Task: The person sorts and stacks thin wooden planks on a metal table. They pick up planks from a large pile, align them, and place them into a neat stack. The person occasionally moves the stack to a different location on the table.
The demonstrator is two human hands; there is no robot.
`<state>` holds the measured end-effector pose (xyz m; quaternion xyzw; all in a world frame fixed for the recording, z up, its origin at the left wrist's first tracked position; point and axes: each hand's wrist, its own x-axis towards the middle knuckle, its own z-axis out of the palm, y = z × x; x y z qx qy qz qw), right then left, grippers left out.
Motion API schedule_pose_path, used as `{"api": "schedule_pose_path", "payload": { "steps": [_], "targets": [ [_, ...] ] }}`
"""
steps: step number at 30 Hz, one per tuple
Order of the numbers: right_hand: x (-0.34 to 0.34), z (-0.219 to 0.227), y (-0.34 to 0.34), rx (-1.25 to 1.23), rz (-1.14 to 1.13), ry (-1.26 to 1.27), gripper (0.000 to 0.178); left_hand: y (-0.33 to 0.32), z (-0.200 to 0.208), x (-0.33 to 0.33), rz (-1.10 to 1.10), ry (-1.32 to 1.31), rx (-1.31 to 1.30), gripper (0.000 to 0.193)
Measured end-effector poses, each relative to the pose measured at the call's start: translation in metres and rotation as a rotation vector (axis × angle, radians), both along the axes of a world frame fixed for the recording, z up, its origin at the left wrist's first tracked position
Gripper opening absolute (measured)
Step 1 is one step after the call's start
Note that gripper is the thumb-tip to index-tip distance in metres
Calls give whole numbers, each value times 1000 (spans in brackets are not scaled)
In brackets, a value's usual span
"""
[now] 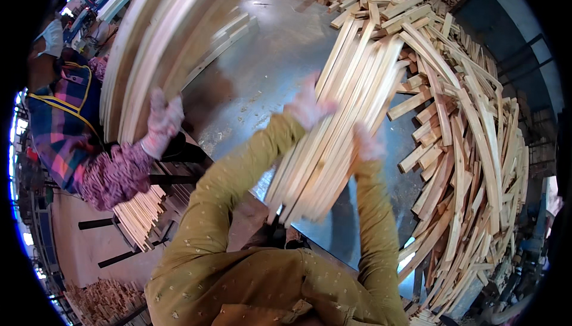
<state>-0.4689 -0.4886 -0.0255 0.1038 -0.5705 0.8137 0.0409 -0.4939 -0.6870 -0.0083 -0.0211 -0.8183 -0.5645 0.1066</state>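
The bundle of pale wooden strips (342,123) lay aslant on, or just above, the metal surface (262,46), near its front edge. The left hand (311,108) and right hand (369,143) flanked it, probably so the strips stayed side by side (no tie showed around them). Blur meant I could not tell whether either was spread or gripping. Slats (479,147) heaped along the surface's right, perhaps for easy reach; at its left, a co-worker's gloved hand (162,125) met long boards (155,40).

Two hand-held wood bundles (339,132), one metal table (262,49), one co-worker (65,108)
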Motion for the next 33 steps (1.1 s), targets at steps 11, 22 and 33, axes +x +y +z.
{"api": "schedule_pose_path", "payload": {
  "steps": [11,22,33],
  "targets": [
    [-38,107,21,222,135,89,84,-35,54,-58,-523,-318,1076,68],
    [93,-83,-30,-65,250,-784,116,-64,-121,95,54,-589,567,88],
    [70,-94,-269,-170,266,-677,118,-299,-123,58,118,-542,286,84]
  ]
}}
